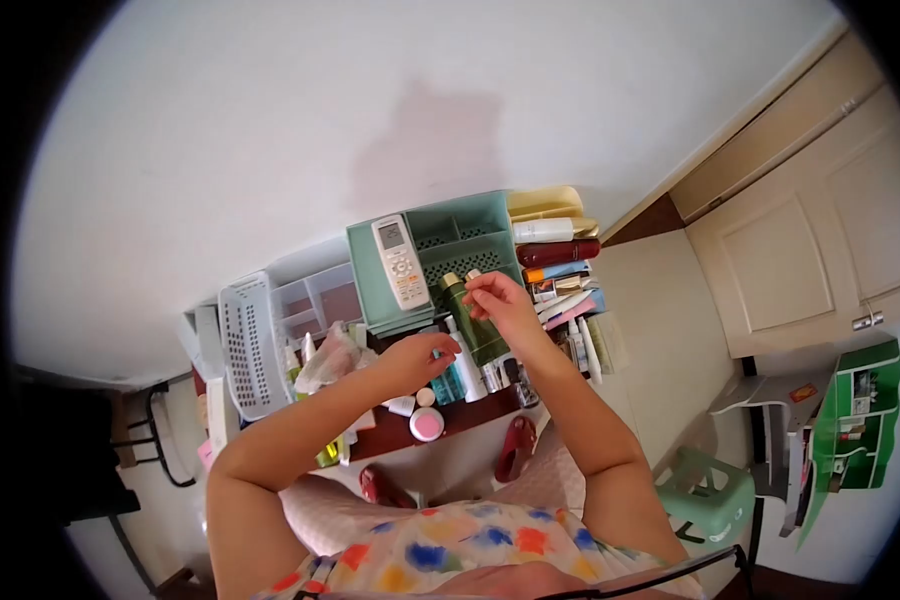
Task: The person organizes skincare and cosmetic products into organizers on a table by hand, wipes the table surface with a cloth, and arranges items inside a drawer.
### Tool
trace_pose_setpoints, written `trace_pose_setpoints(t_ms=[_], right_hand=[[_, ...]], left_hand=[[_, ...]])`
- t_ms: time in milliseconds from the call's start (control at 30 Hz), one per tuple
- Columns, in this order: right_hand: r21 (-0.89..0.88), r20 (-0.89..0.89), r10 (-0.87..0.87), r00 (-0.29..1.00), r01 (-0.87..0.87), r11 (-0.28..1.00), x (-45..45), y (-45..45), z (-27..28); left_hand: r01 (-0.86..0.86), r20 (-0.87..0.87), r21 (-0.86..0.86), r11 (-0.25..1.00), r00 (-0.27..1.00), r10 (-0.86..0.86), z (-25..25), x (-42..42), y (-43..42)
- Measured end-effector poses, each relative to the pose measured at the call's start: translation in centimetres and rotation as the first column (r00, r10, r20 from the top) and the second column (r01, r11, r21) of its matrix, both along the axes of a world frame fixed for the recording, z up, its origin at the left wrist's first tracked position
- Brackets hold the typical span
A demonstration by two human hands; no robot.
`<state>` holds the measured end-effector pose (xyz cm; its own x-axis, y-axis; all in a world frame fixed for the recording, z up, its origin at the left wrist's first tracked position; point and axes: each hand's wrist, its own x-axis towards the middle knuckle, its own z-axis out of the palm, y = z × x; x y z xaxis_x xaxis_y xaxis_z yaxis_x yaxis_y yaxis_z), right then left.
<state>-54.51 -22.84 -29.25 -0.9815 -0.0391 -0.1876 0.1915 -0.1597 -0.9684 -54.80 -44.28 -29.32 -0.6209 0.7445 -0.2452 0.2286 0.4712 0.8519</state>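
My right hand (505, 306) is over two green bottles (482, 338) with gold caps, lying side by side. Its thumb and fingers are bent together near the caps, and whatever is between them is hidden. Lower and to the left, my left hand (420, 360) hovers with loosely bent fingers and a gap at the thumb. A white tube (464, 358) and teal bottles (445, 384) lie beside its fingertips. Above both hands, a white remote control (400, 262) rests across a green divided organizer (370, 300).
Left of the organizer stand a clear divided tray (315, 300) and a white perforated basket (253, 345). A crumpled plastic bag (332, 362) lies near my left forearm. A pink-lidded jar (427, 425) sits by the front edge. Tubes and bottles fill a yellow bin (550, 200) area at right, near a green stool (710, 495).
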Motion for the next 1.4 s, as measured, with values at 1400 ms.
trace_pose_setpoints(t_ms=[1400], right_hand=[[0.728,-0.252,-0.282,0.926,0.373,0.575,-4.5,22.8,-4.8]], left_hand=[[-0.039,-0.484,-0.098,0.994,0.875,-0.013,4.5,4.2,-0.3]])
